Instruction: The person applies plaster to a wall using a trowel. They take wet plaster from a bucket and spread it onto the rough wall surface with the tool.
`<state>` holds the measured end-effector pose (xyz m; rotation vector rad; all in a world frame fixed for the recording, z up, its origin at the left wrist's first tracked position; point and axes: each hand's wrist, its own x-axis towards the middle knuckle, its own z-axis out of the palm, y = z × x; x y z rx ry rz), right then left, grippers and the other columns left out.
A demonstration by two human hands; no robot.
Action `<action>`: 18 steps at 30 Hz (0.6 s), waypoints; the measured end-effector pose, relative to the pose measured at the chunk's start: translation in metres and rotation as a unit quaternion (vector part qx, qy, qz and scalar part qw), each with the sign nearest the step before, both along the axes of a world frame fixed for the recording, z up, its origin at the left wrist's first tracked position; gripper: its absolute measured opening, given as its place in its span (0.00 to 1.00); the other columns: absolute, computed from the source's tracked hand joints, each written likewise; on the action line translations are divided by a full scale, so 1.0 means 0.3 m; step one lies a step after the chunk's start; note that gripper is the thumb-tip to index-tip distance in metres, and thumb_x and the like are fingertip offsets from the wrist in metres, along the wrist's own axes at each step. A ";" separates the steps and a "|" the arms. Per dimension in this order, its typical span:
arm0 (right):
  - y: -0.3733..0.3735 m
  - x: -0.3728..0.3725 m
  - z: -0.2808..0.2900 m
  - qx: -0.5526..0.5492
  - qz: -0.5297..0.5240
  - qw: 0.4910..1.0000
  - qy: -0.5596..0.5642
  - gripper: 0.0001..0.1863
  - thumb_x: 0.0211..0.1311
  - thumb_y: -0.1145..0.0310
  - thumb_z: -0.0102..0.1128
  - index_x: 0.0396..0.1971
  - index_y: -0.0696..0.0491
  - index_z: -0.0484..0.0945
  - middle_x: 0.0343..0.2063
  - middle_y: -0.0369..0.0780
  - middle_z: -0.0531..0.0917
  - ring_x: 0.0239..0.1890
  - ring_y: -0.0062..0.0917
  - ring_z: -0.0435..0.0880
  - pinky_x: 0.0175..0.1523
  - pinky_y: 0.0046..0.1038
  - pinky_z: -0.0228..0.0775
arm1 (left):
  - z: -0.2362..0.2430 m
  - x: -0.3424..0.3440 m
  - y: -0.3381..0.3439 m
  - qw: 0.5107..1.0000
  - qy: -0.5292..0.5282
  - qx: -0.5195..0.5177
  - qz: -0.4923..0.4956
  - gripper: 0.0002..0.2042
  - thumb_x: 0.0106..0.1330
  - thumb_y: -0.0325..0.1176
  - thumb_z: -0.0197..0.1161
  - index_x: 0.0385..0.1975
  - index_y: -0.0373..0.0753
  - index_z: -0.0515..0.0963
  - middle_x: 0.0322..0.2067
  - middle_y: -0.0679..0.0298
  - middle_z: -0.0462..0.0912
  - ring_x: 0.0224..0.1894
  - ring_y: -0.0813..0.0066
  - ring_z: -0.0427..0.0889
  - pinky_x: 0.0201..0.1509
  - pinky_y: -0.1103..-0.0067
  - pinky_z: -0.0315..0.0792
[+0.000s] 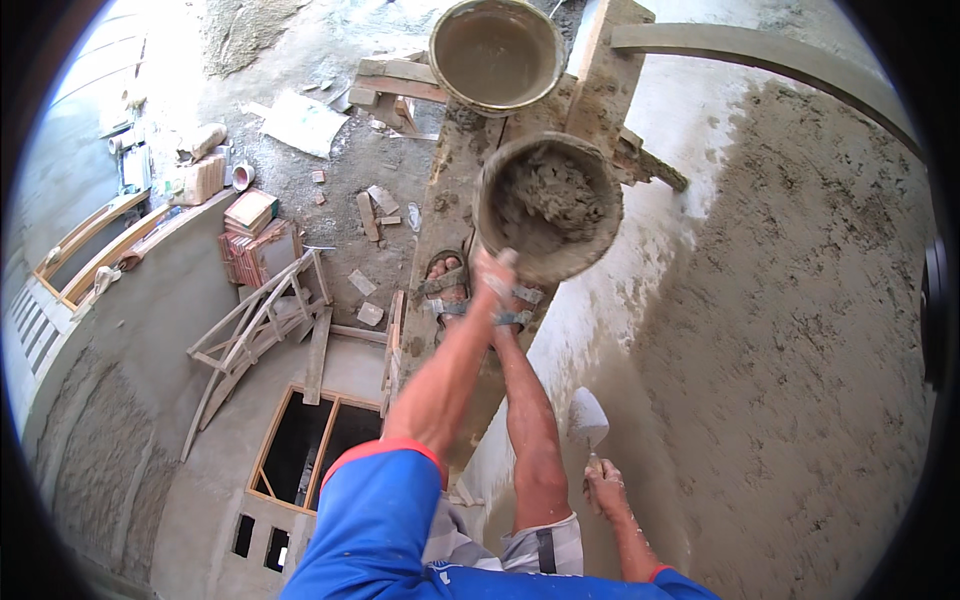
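My right hand (607, 490) is closed around the handle of a trowel (589, 418), its pale blade pointing up beside the wall. The blade lies close to the wet plaster (780, 330) on the right. My left arm stretches forward, and my left hand (494, 275), slightly blurred, is closed at the near rim of a round bucket (605, 235). Lumpy grey mortar (560, 190) lies inside that bucket, which looks blurred too. Just beyond it stands a second bucket (437, 55) holding smooth, murky brown liquid.
I stand in sandals on narrow wooden planks (445, 200) high above the floor. A wooden trestle (265, 310), stacked reddish tiles (262, 255) and scattered rubble (370, 215) lie below on the left. A framed opening (328, 450) is at lower left; a curved strip (750, 42) crosses the top right.
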<state>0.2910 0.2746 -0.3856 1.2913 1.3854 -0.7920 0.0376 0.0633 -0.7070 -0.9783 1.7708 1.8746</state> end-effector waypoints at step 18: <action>-0.811 -0.895 -0.537 -0.164 -0.356 0.857 0.336 0.20 0.65 0.68 0.55 0.54 0.53 0.62 0.30 0.35 0.74 0.22 0.18 0.73 0.25 0.23 0.71 | 0.018 -0.025 -0.472 0.979 -0.103 -0.059 0.163 0.07 0.59 0.27 0.52 0.37 0.39 0.68 0.27 0.66 0.73 0.28 0.76 0.77 0.27 0.80 0.72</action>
